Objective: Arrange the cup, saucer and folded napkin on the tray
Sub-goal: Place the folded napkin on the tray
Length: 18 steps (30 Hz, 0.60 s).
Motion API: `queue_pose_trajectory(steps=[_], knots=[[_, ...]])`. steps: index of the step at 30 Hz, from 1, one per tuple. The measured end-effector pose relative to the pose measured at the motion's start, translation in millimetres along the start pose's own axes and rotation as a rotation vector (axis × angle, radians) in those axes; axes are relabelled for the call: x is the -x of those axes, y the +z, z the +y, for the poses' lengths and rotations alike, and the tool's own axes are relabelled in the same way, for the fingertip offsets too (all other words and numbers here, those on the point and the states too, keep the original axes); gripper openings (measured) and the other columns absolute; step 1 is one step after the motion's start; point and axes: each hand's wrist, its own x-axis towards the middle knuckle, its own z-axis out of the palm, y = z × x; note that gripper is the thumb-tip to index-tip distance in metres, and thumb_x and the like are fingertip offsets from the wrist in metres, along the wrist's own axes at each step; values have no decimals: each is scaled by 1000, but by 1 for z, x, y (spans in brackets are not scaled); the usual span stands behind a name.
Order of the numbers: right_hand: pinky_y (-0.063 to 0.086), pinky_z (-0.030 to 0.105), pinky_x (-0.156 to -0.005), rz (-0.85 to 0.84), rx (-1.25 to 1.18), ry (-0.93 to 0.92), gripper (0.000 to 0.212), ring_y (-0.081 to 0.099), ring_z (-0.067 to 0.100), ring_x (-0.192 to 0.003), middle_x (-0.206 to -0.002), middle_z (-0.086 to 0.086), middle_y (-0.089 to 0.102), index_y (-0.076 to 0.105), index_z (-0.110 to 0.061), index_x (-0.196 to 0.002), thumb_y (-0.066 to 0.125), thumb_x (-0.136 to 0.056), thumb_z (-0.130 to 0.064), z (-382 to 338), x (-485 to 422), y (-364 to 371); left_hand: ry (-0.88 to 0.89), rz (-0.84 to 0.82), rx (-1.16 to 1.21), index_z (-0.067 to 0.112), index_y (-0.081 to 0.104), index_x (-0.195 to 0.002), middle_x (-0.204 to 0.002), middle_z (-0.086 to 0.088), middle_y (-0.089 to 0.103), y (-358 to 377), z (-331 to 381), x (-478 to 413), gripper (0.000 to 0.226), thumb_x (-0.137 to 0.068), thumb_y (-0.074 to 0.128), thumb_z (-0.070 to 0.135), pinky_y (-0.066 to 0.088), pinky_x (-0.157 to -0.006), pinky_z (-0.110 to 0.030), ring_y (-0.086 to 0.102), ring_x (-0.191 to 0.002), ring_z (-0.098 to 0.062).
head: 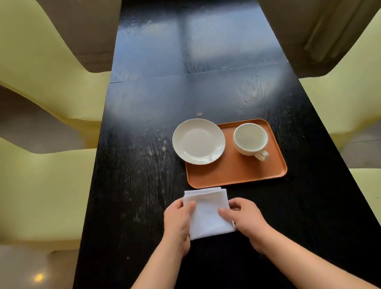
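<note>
A long black worktop (200,87) with visible wood grain runs away from the camera, with pale yellow-green seats (21,71) on either side. On its near half sits an orange tray (234,172), rectangular with rounded corners and a low raised rim.

The white cup (250,138) stands upright in the right part of the tray, its handle turned toward the near side; the inside looks empty. The white saucer (198,141) is at the tray's far-left corner, only partly on it: its right and near portion rests over the tray, while its left and far edge overhangs the rim above the worktop. Nothing lies on the saucer. Cup and saucer are near each other but apart. The near strip of the tray floor is bare.

The folded napkin (207,213), white and roughly square, lies flat on the worktop just near of the tray's near-left edge, close to the rim but not on the tray. Layered fold edges show along its far side.

The left hand (176,225) rests at the napkin's left edge, thumb on top of the cloth, fingers curled at its side. The right hand (244,217) is at the right edge, thumb pressing onto the cloth with the fingers bent around the border. Both hands hold the napkin lightly between them; bare forearms reach in from the near edge.
</note>
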Motion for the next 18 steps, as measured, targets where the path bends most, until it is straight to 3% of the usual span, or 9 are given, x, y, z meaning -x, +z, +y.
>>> queue_pose_trajectory(steps=[3,6,11,14,18], knots=[[66,42,-79,47,-77,-2,16,78,21,-87,-97,7,79,72,-16,-105,75,-90,-20,-5,-5,-17,38,-36,-28,21,76,-85,-89,-4,79,17,10,-2,23,-89,57,9,64,-71,-43,76,-84,-22],[66,44,-78,109,-165,22,15,78,23,-90,-101,7,77,69,-17,-107,72,-93,-20,-12,-12,-33,101,-29,-140,21,68,-108,-101,-2,75,31,17,-10,20,-93,58,16,62,-80,-42,73,-92,-21],[62,36,-66,226,-334,83,9,76,26,-91,-103,8,75,64,-24,-94,70,-95,-18,-23,-24,-56,570,124,-963,19,54,-136,-130,-2,56,42,27,-28,42,-94,56,24,48,-100,-41,52,-121,-21],[59,38,-71,274,-371,115,8,73,28,-97,-107,9,74,64,-23,-94,69,-96,-18,-28,-33,-65,722,93,-1306,15,53,-135,-135,-7,52,47,27,-39,42,-96,52,30,45,-100,-41,47,-125,-25],[62,43,-81,311,-370,138,7,71,29,-102,-111,10,72,64,-20,-92,70,-96,-18,-31,-46,-69,804,63,-1476,13,58,-113,-114,-8,54,47,19,-47,30,-96,48,35,46,-85,-40,51,-106,-29]])
